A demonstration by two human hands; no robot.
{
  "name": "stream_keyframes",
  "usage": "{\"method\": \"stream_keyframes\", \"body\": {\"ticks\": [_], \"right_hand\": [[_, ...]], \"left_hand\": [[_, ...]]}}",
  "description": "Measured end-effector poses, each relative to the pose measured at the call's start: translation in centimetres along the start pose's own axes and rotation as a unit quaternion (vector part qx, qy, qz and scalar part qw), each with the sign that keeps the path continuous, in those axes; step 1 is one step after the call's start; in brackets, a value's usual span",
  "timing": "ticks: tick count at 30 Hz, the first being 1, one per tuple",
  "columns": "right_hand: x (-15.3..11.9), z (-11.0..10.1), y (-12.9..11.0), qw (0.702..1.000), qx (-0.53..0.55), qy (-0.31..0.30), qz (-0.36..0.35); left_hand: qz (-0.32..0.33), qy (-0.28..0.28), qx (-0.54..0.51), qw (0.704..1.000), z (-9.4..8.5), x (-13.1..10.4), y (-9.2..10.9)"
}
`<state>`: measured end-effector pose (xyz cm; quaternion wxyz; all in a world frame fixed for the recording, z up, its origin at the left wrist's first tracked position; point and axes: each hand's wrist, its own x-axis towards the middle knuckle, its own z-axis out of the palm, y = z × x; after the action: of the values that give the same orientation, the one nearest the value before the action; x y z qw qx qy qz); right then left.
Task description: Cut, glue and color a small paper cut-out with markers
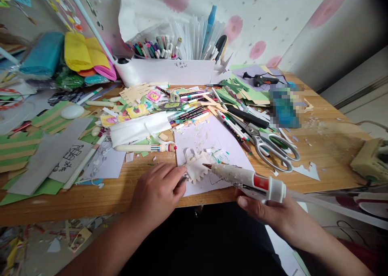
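My right hand [266,213] is wrapped around a white hot glue gun [239,177] that points left. A glue stick [336,205] trails out behind it. The dark nozzle tip is close to a white paper cutout [195,167] with a jagged edge; I cannot tell whether they touch. My left hand [159,189] pinches the left edge of this cutout between thumb and curled fingers. Beneath the cutout is a white sheet [212,134] marked with green smears and bits of glue, lying at the front edge of the table.
Grey-handled scissors [273,146] lie right of the sheet, beside scattered pens [232,130]. A fat multicolour pen [145,147] and paper strips [60,159] are on the left. Behind stands a white box [172,72] of markers. A beige power strip [372,161] is far right.
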<state>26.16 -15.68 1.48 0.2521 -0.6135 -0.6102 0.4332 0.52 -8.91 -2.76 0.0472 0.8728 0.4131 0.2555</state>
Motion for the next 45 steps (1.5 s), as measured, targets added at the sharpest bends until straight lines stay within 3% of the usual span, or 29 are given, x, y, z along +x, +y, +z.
{"method": "stream_keyframes", "body": {"ticks": [11, 24, 29, 34, 40, 45], "right_hand": [[0.3, -0.1, -0.8, 0.999, 0.02, -0.023, -0.023], [0.3, 0.0, 0.1, 1.0, 0.011, -0.015, 0.001], [0.1, 0.1, 0.0, 0.995, 0.093, -0.021, 0.032], [-0.2, -0.1, -0.3, 0.976, 0.187, 0.04, 0.103], [0.4, -1.7, 0.4, 0.988, 0.134, 0.053, 0.057], [1.6, -2.1, 0.0, 0.995, 0.096, -0.007, 0.02]], "left_hand": [[-0.019, -0.043, -0.035, 0.998, -0.3, 0.0, -0.2], [0.04, 0.003, -0.053, 0.998, 0.0, -0.1, -0.7], [-0.023, -0.03, -0.126, 0.991, -0.7, -0.1, -0.9], [-0.127, -0.025, -0.211, 0.969, -1.5, -0.2, -1.1], [-0.021, -0.059, -0.102, 0.993, -1.0, 0.1, -0.8], [-0.017, -0.096, -0.105, 0.99, -1.0, 0.8, -1.3]]}}
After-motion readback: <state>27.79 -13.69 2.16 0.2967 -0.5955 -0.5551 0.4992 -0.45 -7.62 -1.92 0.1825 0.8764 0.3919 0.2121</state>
